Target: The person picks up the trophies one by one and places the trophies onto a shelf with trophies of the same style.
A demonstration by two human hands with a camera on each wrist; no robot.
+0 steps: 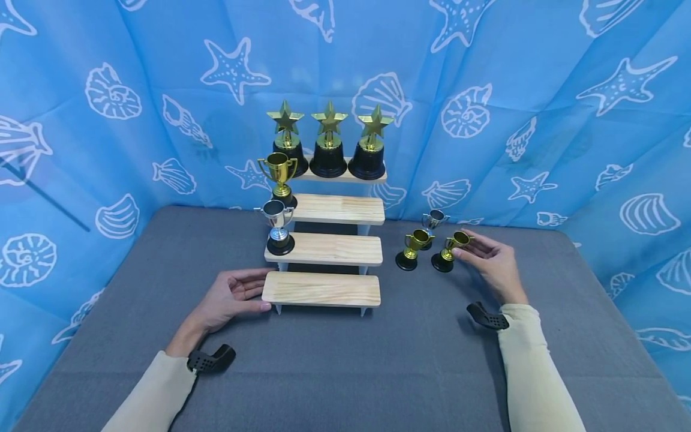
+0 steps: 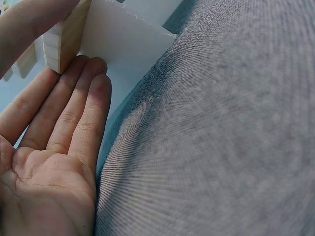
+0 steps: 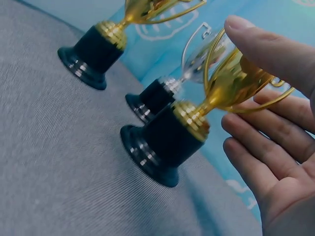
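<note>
One gold cup (image 1: 452,249) stands upright in the right hand (image 1: 493,264) grip (thumb and fingertips pinching its bowl), while the left hand (image 1: 229,297), fingers straight, rests against the stepped stand (image 1: 324,289).

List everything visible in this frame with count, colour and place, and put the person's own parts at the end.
Star trophies: three, gold on black bases, top step.
Gold cup trophy: one, left end of second step.
Silver cup trophy: one, left end of third step.
Stepped shelf: one, pale wood, four steps, table centre.
Loose gold cup trophies: two, right of the shelf.
Loose silver cup trophy: one, behind them.
Table cover: one, grey fabric.
Backdrop: blue, white shells and starfish.
Left hand: flat against the bottom step's left end.
Right hand: fingers on the rightmost gold cup trophy.
</note>
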